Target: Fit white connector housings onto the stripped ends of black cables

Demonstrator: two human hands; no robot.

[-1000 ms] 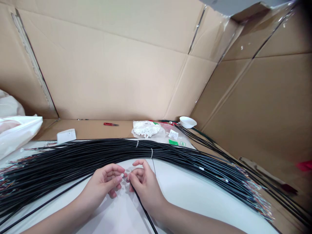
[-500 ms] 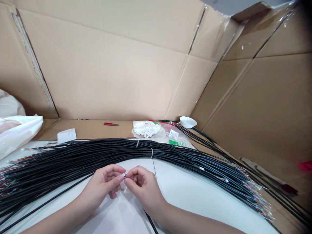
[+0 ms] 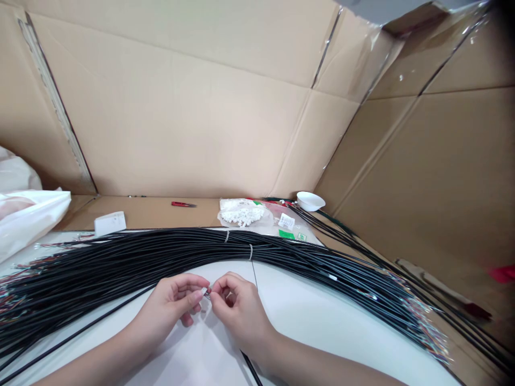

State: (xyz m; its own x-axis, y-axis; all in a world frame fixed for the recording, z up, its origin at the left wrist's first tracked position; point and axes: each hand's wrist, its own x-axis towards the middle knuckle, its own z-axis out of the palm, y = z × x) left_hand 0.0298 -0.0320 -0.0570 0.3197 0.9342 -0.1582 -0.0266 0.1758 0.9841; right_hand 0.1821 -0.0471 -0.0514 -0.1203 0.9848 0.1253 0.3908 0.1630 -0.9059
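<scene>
Small connector (image 3: 206, 292) at end of single black cable (image 3: 250, 368), held just above white bench (image 3: 322, 321), front centre. Left hand (image 3: 171, 305) and right hand (image 3: 237, 306) both closed on it, fingertips pinching, touching each other. Cable runs under right hand toward the camera. Big bundle of black cables (image 3: 120, 257) just behind the hands. Further back: bag of white parts (image 3: 241, 212), white bowl (image 3: 310, 201), red cutters (image 3: 183, 204).

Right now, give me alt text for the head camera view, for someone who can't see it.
The left hand and right hand pinch a small connector between their fingertips over a white table. Behind them lies a thick bundle of black cables, with cardboard walls around.
</scene>
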